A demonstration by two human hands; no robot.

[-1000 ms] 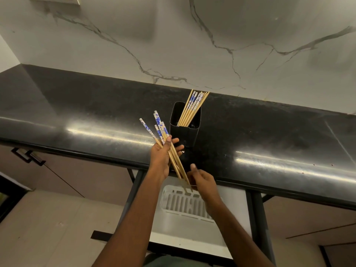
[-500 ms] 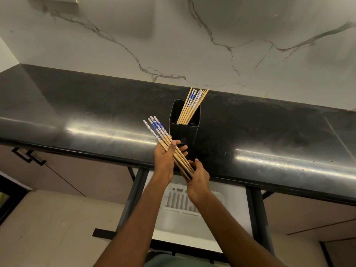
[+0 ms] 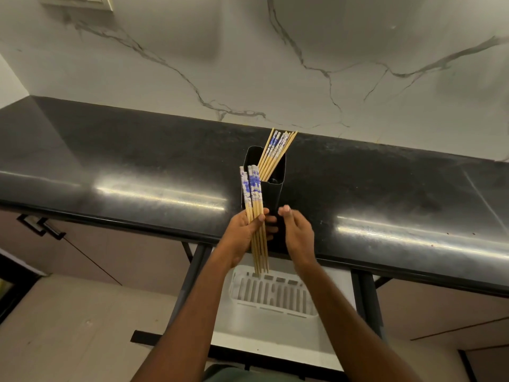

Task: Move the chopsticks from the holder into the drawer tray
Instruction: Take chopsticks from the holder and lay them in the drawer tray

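Note:
My left hand (image 3: 243, 234) grips a bundle of bamboo chopsticks (image 3: 254, 205) with blue-and-white tops, held nearly upright in front of the black holder (image 3: 271, 186). Their thin ends hang over the white slotted drawer tray (image 3: 272, 296) below the counter edge. My right hand (image 3: 298, 232) is just right of the bundle, fingers apart and holding nothing, close to the holder's lower front. Several more chopsticks (image 3: 276, 153) lean to the right inside the holder.
The holder stands near the front edge of a long black stone counter (image 3: 137, 166) backed by a white marble wall (image 3: 248, 64). The open white drawer (image 3: 330, 346) sits between dark metal legs. A cabinet handle (image 3: 41, 227) is at left.
My left hand has turned the bundle from a leftward slant to nearly upright. My right hand has let go of the lower ends and moved up and to the right.

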